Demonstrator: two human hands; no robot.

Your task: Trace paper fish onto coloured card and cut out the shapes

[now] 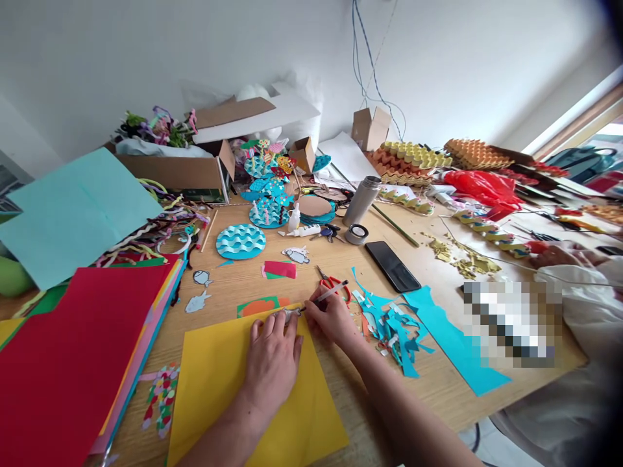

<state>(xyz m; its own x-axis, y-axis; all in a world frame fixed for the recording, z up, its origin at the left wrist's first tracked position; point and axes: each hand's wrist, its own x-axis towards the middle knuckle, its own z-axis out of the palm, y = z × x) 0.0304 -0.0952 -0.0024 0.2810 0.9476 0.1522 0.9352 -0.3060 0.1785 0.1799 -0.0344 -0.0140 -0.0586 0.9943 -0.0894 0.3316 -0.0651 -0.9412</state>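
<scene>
A large yellow sheet (224, 376) lies on the wooden table. My left hand (273, 353) rests flat near its top edge, fingers spread, over part of a small fish-shaped paper cutout (293, 312). Beside the cutout, my right hand (333, 318) is closed on a pen (333, 291), whose tip is at the cutout's right end. Red-handled scissors (335, 283) lie just behind my right hand. Green and orange paper pieces (257, 306) lie behind the yellow sheet's top edge.
Blue paper scraps (396, 331) and a black phone (392, 266) lie right of my hands. Coloured sheets (92, 350) are stacked at left. Farther back stands a metal bottle (363, 200). Another person's hand (559, 255) is at the far right.
</scene>
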